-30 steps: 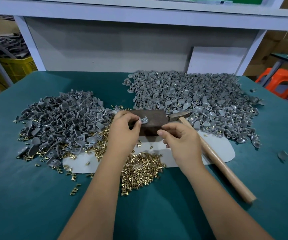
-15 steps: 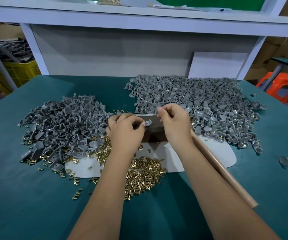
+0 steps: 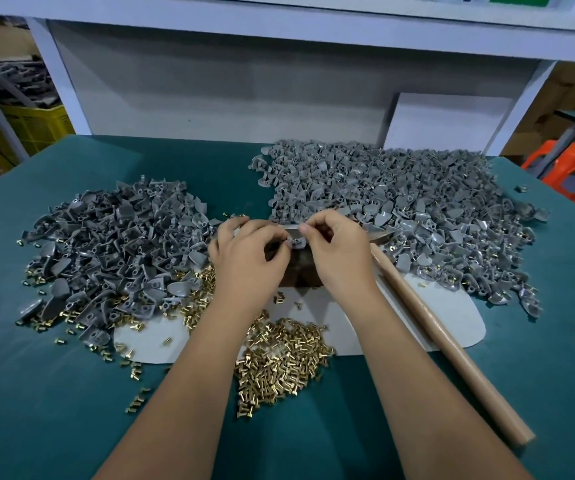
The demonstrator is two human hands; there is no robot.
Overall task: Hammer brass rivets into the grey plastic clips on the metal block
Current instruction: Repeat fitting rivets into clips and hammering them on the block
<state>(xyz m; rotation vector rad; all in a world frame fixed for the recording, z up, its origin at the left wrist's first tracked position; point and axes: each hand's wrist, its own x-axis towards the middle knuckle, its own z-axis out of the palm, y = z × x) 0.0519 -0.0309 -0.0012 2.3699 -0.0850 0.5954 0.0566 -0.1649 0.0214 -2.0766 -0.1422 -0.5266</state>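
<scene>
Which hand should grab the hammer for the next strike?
Right. The right hand is beside the hammer handle, which lies along its side of the metal block. The left hand pinches the grey clip on the block and should probably steady it.

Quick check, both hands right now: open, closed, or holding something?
Left hand: fingers curled, pinching the grey clip on the metal block.
Right hand: fingers curled, pinching at the same clip; any rivet is too small to see.
</scene>
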